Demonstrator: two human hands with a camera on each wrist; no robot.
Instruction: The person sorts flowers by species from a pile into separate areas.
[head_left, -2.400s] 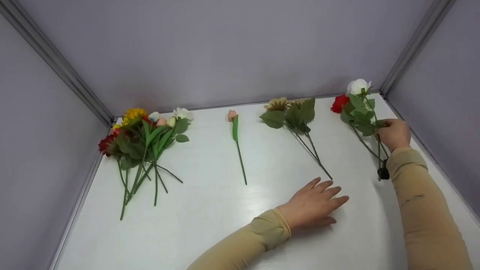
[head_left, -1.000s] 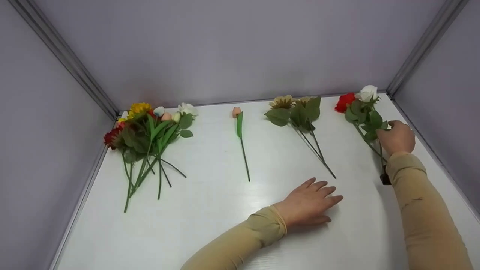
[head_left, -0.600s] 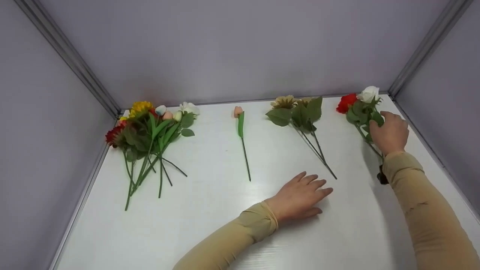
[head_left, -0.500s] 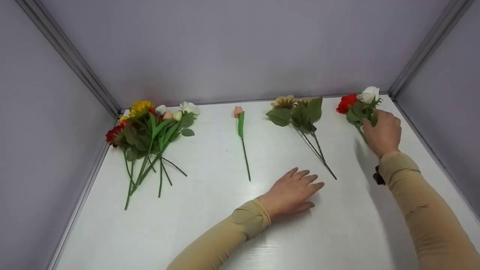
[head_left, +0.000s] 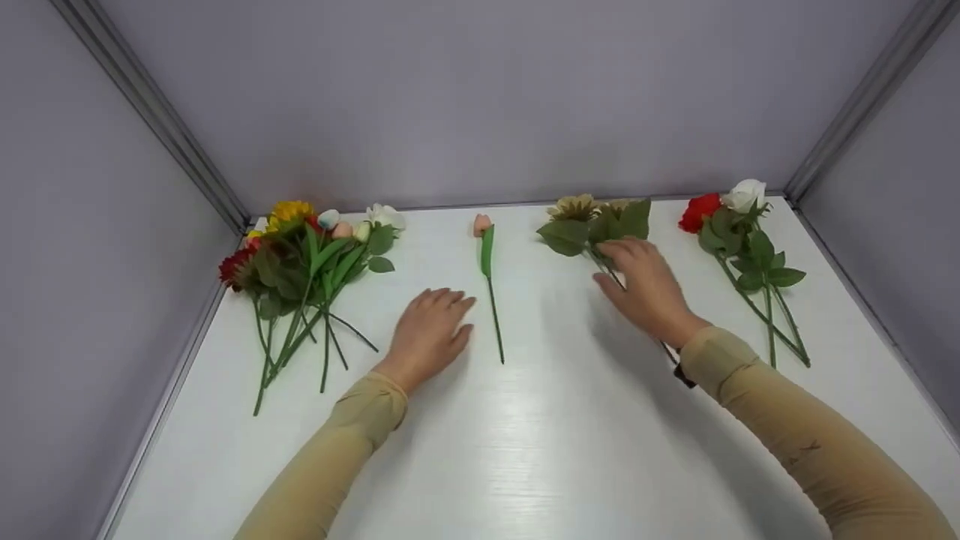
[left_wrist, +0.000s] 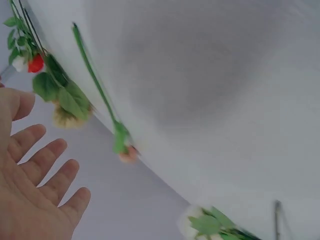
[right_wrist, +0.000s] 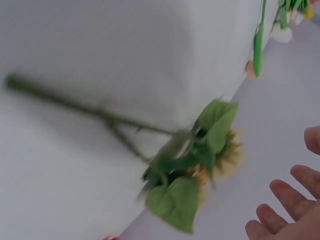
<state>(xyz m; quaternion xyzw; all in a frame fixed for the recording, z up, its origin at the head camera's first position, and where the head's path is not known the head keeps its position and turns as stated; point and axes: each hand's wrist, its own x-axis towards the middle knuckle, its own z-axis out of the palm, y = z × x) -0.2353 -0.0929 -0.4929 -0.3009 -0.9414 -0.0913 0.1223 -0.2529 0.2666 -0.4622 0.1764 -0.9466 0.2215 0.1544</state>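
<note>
My left hand (head_left: 427,334) is over the table, between a lone pink tulip (head_left: 487,255) and the mixed flower pile. Its spread fingers hold nothing in the left wrist view. My right hand (head_left: 649,289) hovers above the stems of two beige sunflowers (head_left: 575,208), covering part of their stalks and leaves in the head view. In the right wrist view, the fingers (right_wrist: 287,197) are apart and empty, with the sunflowers' forked stem (right_wrist: 65,102) lying beyond them. A red rose (head_left: 700,212) and a white rose (head_left: 745,196) lie together at the right.
The mixed pile at the left has a yellow flower (head_left: 289,216), a dark red flower (head_left: 236,268), a white rose (head_left: 386,217) and several tulips. All lie on a white table (head_left: 517,465) enclosed by grey panels (head_left: 510,97) at the back and sides.
My right hand has left the red and white roses, which now lie free, and moved left over the beige sunflowers. My left hand has shifted left, past the pink tulip.
</note>
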